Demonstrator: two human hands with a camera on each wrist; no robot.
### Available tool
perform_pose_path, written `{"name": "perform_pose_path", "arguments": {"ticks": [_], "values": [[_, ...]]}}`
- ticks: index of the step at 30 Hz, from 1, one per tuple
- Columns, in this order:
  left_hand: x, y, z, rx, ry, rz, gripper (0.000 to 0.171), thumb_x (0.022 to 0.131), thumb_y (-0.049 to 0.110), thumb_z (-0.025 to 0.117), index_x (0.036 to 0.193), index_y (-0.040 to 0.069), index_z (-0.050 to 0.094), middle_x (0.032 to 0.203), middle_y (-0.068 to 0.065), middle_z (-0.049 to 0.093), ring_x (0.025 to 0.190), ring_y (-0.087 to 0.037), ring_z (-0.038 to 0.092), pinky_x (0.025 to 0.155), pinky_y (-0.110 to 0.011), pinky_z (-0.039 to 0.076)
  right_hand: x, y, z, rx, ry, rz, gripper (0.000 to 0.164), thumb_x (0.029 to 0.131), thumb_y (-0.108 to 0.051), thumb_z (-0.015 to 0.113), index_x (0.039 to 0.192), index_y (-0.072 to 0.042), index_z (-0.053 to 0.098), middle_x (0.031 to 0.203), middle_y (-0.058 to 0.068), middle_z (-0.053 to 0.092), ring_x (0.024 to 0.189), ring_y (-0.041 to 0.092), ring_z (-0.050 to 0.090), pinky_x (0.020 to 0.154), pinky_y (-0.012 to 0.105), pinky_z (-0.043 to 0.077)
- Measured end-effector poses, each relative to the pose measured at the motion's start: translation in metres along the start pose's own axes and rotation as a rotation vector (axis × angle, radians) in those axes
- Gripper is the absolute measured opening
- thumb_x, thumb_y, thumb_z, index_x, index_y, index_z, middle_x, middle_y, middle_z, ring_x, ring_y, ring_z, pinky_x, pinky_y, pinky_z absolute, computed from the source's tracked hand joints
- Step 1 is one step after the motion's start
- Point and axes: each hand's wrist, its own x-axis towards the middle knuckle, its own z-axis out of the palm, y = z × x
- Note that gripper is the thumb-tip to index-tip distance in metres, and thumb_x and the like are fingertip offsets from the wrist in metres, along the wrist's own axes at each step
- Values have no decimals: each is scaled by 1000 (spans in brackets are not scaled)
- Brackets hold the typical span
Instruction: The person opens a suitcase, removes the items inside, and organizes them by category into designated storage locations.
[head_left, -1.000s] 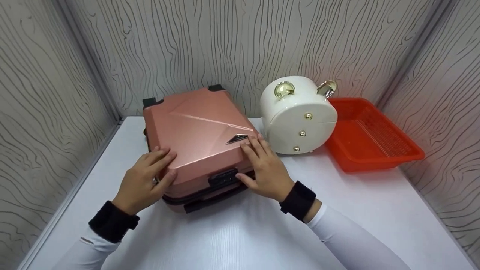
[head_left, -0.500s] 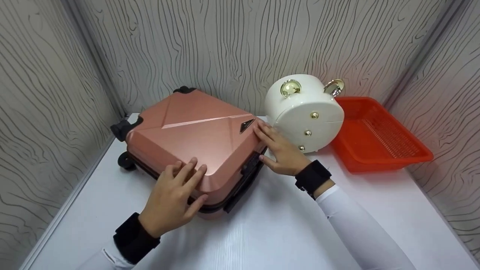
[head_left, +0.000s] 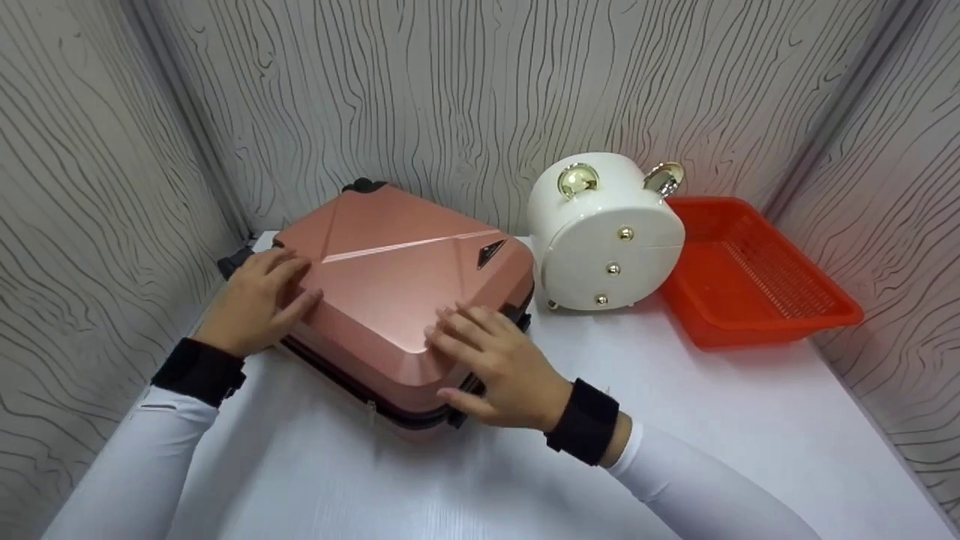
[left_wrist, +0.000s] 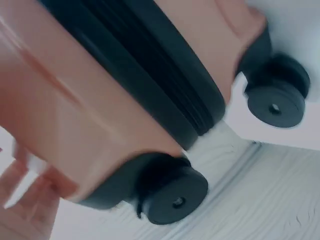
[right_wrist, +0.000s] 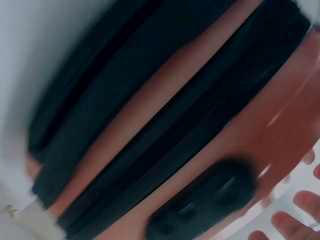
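Since half a second ago, my left hand [head_left: 253, 304] has gone from the near corner of the suitcase [head_left: 390, 281] back toward its wheels [left_wrist: 165, 205], and my right hand [head_left: 510, 371] has come away from beside the emblem [head_left: 491, 255] to that near corner. The suitcase has hardly shifted meanwhile, so I judge this a change of hold in the midst of turning it. It lies between my hands: one long edge is right by my left fingers, the near corner under my right ones, with the black lock [right_wrist: 202, 202] just beside them. All my fingers are loosely bent, clenched on nothing; whether the right fingertips touch or only hover, I can't tell. Beyond those fingers stands the white case [head_left: 581, 259], not touching them.
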Motion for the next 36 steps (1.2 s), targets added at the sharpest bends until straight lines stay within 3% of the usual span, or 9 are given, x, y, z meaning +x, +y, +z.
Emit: {"name": "perform_pose_path", "arguments": {"ticks": [3,6,14,20,27,36], "values": [[2,-16,2,56,-49,2,56,100,31,75,143,-3,66,148,-29,62,142,-52,53,119,-69,40,4,-22,5,-76,-38,-30,73,100,-59,71,157,-14,57,160,12,59,148,39,54,118,57,49],[-1,-22,6,81,-50,35,66,98,39,76,146,-5,63,149,-30,62,145,-53,51,121,-68,38,7,-33,8,-90,-36,15,74,97,-61,74,153,-14,61,157,12,62,148,39,55,118,58,49],[-8,-14,10,172,10,51,81,96,64,69,144,-1,67,144,-29,67,140,-53,57,116,-69,44,12,-29,13,-16,31,103,68,91,-60,82,135,-9,70,146,15,68,142,44,59,111,65,52],[-17,2,9,228,33,70,86,87,68,76,143,3,69,140,-28,69,132,-52,63,100,-70,51,5,-2,8,67,23,136,58,93,-48,84,128,-4,69,146,18,68,143,45,59,117,57,50],[-24,24,9,299,75,193,80,80,51,91,140,3,70,129,-27,72,110,-50,66,86,-64,53,-6,47,-4,217,-12,203,56,96,-25,83,142,3,65,153,23,63,149,43,54,122,54,45],[-27,65,18,319,155,309,56,82,30,95,127,6,74,117,-22,78,90,-39,66,78,-53,55,-13,91,0,154,-5,350,57,103,-14,74,154,4,56,156,25,59,142,42,61,118,53,49]]}}
